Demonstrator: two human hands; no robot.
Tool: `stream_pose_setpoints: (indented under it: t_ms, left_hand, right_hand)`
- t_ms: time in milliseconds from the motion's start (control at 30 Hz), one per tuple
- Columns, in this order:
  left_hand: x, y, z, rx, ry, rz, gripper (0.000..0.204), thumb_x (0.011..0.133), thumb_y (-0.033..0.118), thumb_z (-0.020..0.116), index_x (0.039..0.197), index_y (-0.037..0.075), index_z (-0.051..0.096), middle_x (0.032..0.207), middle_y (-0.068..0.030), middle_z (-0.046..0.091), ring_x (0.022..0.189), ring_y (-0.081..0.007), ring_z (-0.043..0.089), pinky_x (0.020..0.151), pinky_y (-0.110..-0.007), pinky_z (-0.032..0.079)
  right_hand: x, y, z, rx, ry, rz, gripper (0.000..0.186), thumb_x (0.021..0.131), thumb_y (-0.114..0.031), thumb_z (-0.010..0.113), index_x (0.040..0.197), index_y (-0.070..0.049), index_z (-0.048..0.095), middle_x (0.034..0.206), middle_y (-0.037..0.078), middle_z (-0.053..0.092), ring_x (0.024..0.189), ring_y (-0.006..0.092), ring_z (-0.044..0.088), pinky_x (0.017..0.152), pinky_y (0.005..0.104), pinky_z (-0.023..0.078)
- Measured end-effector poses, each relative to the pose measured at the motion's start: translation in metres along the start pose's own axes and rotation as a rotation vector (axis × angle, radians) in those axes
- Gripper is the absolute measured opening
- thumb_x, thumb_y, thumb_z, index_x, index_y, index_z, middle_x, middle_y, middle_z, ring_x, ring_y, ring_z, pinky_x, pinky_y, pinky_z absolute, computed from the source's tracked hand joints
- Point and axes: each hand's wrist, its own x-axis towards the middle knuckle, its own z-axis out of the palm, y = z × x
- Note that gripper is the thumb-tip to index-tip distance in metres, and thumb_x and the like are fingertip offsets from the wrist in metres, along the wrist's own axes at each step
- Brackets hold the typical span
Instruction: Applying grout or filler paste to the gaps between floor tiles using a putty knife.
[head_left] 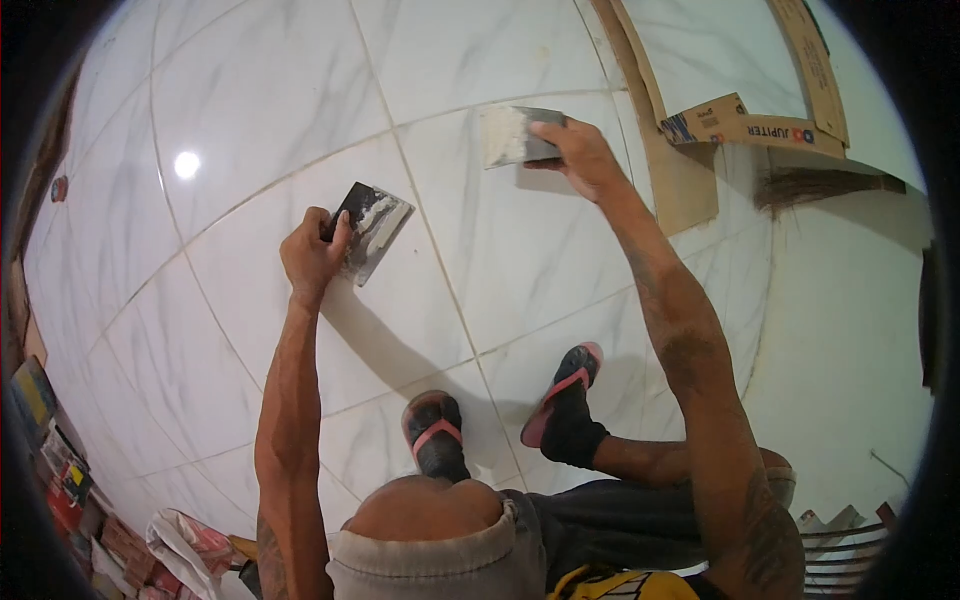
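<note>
My left hand (pixel 314 252) grips a flat putty spreader (pixel 381 234) with a dark upper edge; pale paste is smeared across its blade. Farther off to the right, my right hand (pixel 586 158) is closed on a second putty spreader (pixel 540 146), thumb on top. A thick layer of cream paste (pixel 503 137) covers its left part. Both tools are over the white marbled floor tiles (pixel 270 130), which have tan joints between them. Whether either blade touches the tile, I cannot tell.
Long cardboard strips (pixel 690 190) lie at the right, with a broom head of brown bristles (pixel 830 187) near them. My feet in pink-strapped flip-flops (pixel 436 430) stand close by. Boxes and bags (pixel 185 550) are piled at lower left; a slatted rack (pixel 845 550) is at lower right.
</note>
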Motion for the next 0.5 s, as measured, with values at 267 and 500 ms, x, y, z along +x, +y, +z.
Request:
stream_pose_setpoints:
  t_ms: [267, 500]
  left_hand:
    - [-0.001, -0.005, 0.005, 0.024, 0.015, 0.014, 0.029, 0.084, 0.032, 0.074, 0.077, 0.009, 0.056, 0.057, -0.0064, 0.058, 0.048, -0.0225, 0.057, 0.049, -0.033, 0.045]
    - [0.0, -0.006, 0.007, 0.016, 0.015, 0.021, 0.028, 0.084, 0.032, 0.074, 0.078, 0.01, 0.056, 0.058, -0.0057, 0.058, 0.048, -0.0219, 0.056, 0.049, -0.032, 0.045]
  right_hand:
    - [-0.037, 0.016, -0.057, 0.356, 0.112, 0.043, 0.037, 0.093, -0.023, 0.059, 0.114, 0.008, 0.057, 0.109, 0.015, 0.062, 0.099, 0.0237, 0.063, 0.084, 0.0402, 0.058]
    - [-0.057, 0.024, -0.07, 0.423, 0.091, 0.073, 0.037, 0.093, -0.022, 0.058, 0.116, 0.008, 0.056, 0.11, 0.015, 0.063, 0.099, 0.0241, 0.063, 0.087, 0.0416, 0.056]
